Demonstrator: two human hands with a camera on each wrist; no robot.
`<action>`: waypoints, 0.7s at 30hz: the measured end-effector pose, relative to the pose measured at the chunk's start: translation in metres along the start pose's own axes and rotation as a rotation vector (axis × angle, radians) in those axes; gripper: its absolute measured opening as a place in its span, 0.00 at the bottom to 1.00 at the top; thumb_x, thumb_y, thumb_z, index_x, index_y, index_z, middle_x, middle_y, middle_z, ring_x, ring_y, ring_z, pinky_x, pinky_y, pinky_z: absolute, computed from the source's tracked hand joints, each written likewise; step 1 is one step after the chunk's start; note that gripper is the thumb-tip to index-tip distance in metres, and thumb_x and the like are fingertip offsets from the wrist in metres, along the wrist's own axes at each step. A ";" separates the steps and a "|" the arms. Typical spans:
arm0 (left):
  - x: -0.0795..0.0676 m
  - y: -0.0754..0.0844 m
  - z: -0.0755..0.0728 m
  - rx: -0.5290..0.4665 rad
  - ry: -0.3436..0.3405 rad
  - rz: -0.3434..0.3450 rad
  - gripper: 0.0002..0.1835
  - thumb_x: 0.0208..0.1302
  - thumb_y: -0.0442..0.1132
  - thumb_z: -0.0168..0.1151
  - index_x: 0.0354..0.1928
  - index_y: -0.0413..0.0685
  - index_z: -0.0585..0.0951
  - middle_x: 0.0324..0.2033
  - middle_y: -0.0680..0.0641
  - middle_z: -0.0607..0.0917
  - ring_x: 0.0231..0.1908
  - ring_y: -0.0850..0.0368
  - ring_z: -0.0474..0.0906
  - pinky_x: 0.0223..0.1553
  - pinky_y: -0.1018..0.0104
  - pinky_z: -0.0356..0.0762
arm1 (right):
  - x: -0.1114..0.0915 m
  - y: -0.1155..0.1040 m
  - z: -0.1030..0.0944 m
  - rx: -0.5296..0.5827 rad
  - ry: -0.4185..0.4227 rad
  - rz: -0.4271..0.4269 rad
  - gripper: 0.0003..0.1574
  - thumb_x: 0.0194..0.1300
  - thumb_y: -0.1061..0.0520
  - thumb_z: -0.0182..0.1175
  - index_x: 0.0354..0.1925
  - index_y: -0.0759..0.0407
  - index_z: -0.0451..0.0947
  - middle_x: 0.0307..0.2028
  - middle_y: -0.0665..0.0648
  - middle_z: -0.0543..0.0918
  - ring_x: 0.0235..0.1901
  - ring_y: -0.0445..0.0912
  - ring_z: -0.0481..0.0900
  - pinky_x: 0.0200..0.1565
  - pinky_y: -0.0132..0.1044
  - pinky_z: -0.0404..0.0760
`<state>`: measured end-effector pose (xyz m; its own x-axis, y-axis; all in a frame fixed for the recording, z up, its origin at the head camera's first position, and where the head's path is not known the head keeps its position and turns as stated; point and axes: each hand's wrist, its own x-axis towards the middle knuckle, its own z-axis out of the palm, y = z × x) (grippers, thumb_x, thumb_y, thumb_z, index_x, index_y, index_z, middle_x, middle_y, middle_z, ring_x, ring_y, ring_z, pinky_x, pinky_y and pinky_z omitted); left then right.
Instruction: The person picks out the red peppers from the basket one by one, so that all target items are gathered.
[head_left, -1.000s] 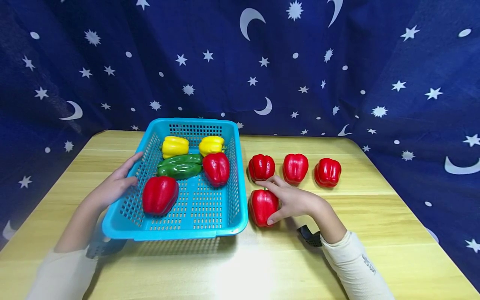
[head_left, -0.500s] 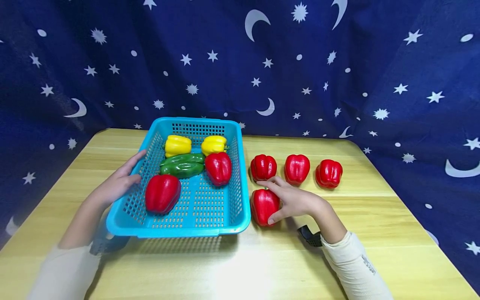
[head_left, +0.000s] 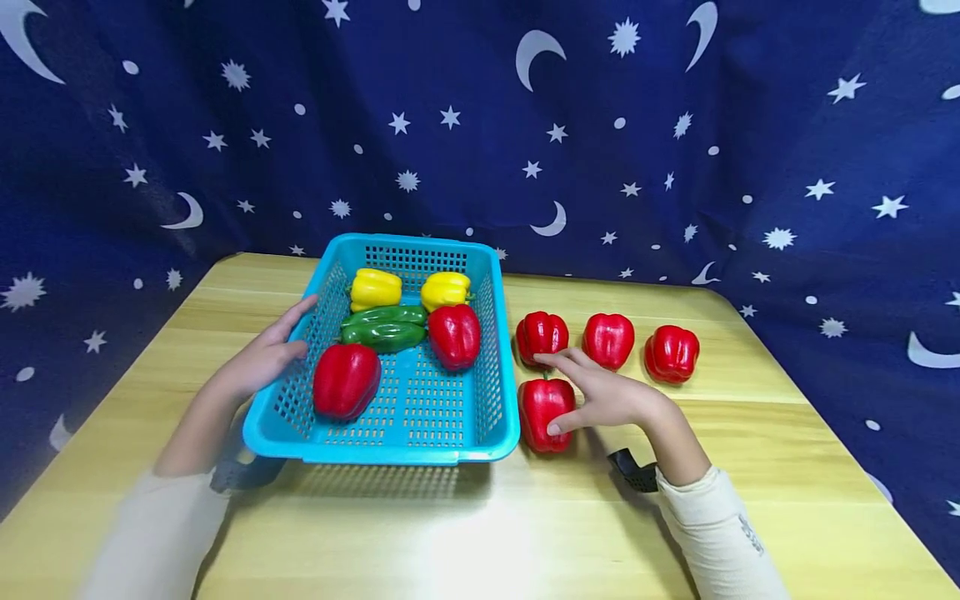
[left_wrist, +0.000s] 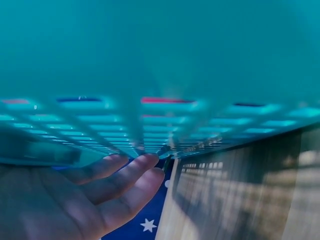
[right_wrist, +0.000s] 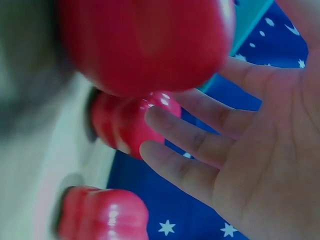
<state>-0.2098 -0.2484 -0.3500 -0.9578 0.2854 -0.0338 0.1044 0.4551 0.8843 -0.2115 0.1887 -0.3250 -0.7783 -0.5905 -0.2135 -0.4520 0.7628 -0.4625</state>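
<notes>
My left hand (head_left: 264, 360) lies along the outer left wall of a blue plastic basket (head_left: 397, 455), its fingers extended. In the left wrist view these fingers (left_wrist: 131, 186) stretch beside the slotted wall. Inside the basket are two yellow bell peppers (head_left: 377, 289), two long green peppers (head_left: 386, 336) and two red bell peppers (head_left: 347, 381). My right hand (head_left: 606, 398) spreads around a red bell pepper (head_left: 545, 410) on the table, thumb at its near side and index finger over its far end. The right wrist view shows the other fingers (right_wrist: 187, 137) held out loosely, uncurled.
Three more red bell peppers, the left one (head_left: 542, 337), the middle one (head_left: 608, 340) and the right one (head_left: 671, 354), form a row behind my right hand. A dark blue cloth (head_left: 480, 125) with stars and moons hangs behind the wooden table (head_left: 570, 533).
The head view has shifted, so basket, peppers and hands all appear farther right. Both hands keep nearly the same places at the basket and the red bell pepper.
</notes>
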 end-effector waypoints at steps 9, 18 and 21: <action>0.002 -0.004 0.001 -0.018 0.007 -0.010 0.41 0.58 0.28 0.39 0.71 0.51 0.37 0.70 0.37 0.39 0.66 0.30 0.45 0.58 0.32 0.54 | 0.026 -0.016 -0.033 -0.063 0.013 -0.025 0.57 0.47 0.39 0.66 0.69 0.54 0.51 0.62 0.62 0.59 0.59 0.59 0.64 0.54 0.54 0.72; 0.005 -0.002 -0.001 -0.021 0.000 0.012 0.41 0.57 0.27 0.39 0.71 0.49 0.37 0.70 0.37 0.39 0.67 0.32 0.43 0.61 0.32 0.48 | 0.054 -0.035 -0.052 -0.089 0.006 -0.068 0.57 0.49 0.43 0.66 0.69 0.56 0.49 0.63 0.61 0.56 0.62 0.56 0.56 0.59 0.54 0.67; 0.004 -0.001 0.000 -0.024 0.006 0.012 0.41 0.57 0.27 0.39 0.71 0.49 0.37 0.70 0.38 0.40 0.67 0.32 0.43 0.61 0.32 0.48 | 0.065 -0.042 -0.053 -0.115 -0.008 -0.091 0.57 0.49 0.43 0.66 0.69 0.55 0.49 0.63 0.63 0.56 0.62 0.57 0.56 0.60 0.53 0.66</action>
<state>-0.2134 -0.2482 -0.3512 -0.9581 0.2857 -0.0205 0.1095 0.4314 0.8955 -0.2662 0.1327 -0.2735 -0.7283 -0.6606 -0.1821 -0.5682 0.7307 -0.3784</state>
